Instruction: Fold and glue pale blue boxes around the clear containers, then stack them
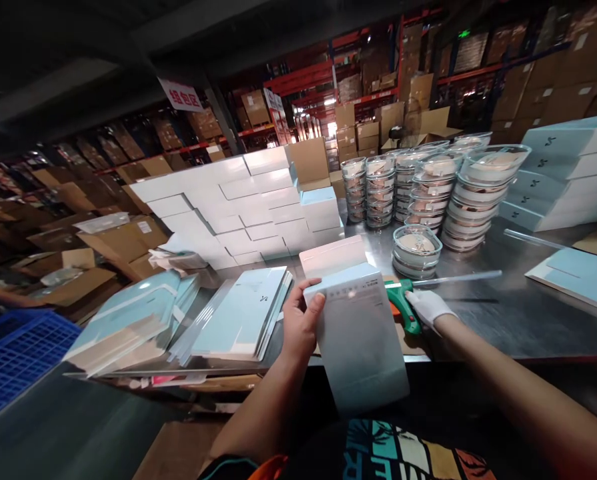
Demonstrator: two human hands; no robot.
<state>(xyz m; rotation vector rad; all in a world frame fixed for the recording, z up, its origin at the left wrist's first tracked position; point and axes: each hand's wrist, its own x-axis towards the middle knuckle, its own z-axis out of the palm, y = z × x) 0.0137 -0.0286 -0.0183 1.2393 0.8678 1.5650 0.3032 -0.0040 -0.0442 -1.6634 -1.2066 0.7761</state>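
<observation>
Head view, dim warehouse with racks of brown cartons, steel bench (503,313) carrying stacked white boxes (238,207) and clear lidded dishes (418,193), left hand (301,320) fingers pinching grey-white flat carton (358,333) at bench edge, white-gloved right hand (428,307) fingers wrapped on green glue gun (403,300).

From my remote seat I count two hands, one bare left hand (301,323) and one white-gloved right hand (428,307), plus one grey box (358,333) and one green glue gun (403,303). Two piles of flat blue cartons (243,313) lie left (sheets uncountable), and one round container (417,248) sits apart from the taller stacks (471,193).
</observation>
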